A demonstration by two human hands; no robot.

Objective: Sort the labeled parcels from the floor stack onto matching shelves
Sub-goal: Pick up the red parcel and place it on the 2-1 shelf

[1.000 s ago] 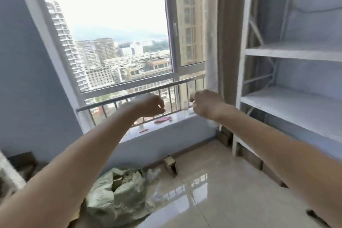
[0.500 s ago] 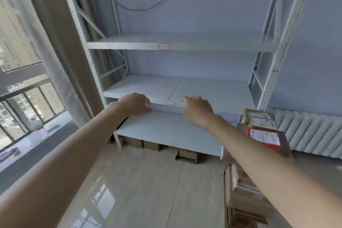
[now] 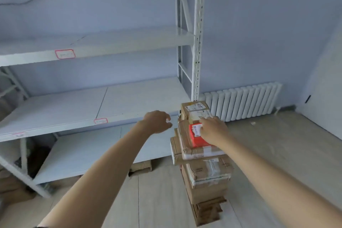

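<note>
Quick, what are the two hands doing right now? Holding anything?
Left hand: loosely curled in the air, holding nothing.
Right hand: resting on the red parcel atop the stack; grip cannot be told.

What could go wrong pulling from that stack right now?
The parcel stack is tall with boxes overhanging unevenly; a one-sided pull could topple it. Only the right hand is on the top boxes, near the small top parcel; the left hand is off to the side, so nothing steadies the stack.

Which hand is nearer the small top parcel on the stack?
Right. The right hand rests against the top parcel at its near edge; the left hand hovers apart, to its left.
</note>
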